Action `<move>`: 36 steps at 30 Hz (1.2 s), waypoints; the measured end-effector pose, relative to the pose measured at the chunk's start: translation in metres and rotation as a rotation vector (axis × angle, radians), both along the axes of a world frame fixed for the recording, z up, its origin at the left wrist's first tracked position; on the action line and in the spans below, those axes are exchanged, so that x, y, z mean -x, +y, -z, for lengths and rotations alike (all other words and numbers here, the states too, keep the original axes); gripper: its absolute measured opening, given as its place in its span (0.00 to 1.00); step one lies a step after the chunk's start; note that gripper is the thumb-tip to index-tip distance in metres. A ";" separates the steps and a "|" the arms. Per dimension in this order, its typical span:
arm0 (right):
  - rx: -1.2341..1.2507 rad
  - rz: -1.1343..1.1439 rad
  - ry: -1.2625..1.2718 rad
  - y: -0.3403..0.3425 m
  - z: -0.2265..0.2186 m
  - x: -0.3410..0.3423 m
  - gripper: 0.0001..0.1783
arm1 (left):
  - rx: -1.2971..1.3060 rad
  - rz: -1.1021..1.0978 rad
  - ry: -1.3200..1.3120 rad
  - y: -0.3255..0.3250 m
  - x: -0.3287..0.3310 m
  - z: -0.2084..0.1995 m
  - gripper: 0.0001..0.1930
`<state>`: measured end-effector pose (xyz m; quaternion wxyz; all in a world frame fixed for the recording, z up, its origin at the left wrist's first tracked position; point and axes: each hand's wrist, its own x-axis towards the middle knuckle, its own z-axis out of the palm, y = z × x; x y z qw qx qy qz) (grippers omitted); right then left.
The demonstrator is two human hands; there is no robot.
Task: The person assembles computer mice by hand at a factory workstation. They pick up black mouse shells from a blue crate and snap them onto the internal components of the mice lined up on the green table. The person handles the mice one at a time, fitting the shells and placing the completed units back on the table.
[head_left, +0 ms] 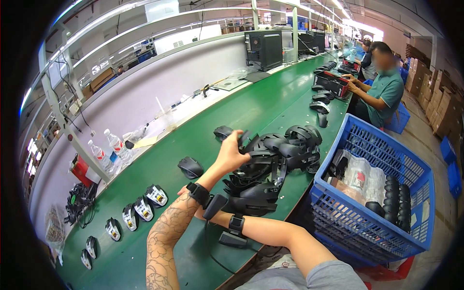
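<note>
My left hand reaches forward over the green bench, thumb and fingers spread apart. It is at the near left edge of a pile of black curved mouse shells, and a thin dark piece lies against or just beyond its fingers. Close past its fingertips stands a black computer mouse. My right hand passes beneath my left wrist and is mostly hidden; only some fingertips show, near another black mouse. What it holds, if anything, cannot be seen.
Several uncovered mice line the bench's left. A blue crate with plastic packs and black parts stands at right. Farther along, a person handles a black-and-red box. Water bottles stand by the left ledge.
</note>
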<state>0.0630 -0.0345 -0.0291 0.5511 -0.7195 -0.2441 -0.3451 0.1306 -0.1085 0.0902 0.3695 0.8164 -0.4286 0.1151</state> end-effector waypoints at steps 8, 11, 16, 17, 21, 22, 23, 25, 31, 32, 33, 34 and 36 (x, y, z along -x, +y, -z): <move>-0.313 0.182 0.249 -0.007 -0.038 0.006 0.32 | 0.720 -0.519 0.049 0.131 0.007 -0.032 0.35; -0.138 0.185 0.028 -0.009 -0.059 0.016 0.40 | 0.680 -0.718 -0.048 0.177 0.030 -0.008 0.35; 0.078 -0.035 0.012 0.004 -0.060 0.027 0.47 | 0.700 -0.695 0.236 0.191 0.060 0.044 0.34; 0.082 -0.031 0.022 0.005 -0.056 0.025 0.46 | 0.710 -0.661 0.236 0.187 0.064 0.048 0.33; 0.053 -0.012 0.085 0.003 -0.050 0.019 0.43 | 0.812 -0.546 0.427 0.173 0.080 0.050 0.32; 0.068 0.004 0.088 0.002 -0.049 0.018 0.42 | 0.779 -0.568 0.415 0.170 0.086 0.047 0.31; 0.085 0.019 0.092 0.002 -0.048 0.017 0.41 | 0.804 -0.551 0.382 0.170 0.085 0.050 0.30; 0.109 0.016 0.099 0.002 -0.047 0.015 0.42 | 0.824 -0.540 0.402 0.172 0.085 0.053 0.27; 0.117 0.014 0.115 0.000 -0.053 0.015 0.44 | 0.976 -0.439 0.431 0.186 0.079 0.053 0.08; 0.074 -0.002 0.162 0.002 -0.054 0.017 0.44 | 0.917 -0.434 0.428 0.189 0.077 0.056 0.09; 0.048 -0.006 0.207 0.002 -0.061 0.022 0.42 | 0.858 -0.428 0.425 0.191 0.075 0.057 0.11; 0.060 0.007 0.204 0.003 -0.059 0.020 0.41 | 0.871 -0.403 0.445 0.192 0.075 0.057 0.12; 0.047 0.028 0.182 0.000 -0.061 0.018 0.37 | 0.897 -0.369 0.531 0.191 0.076 0.056 0.11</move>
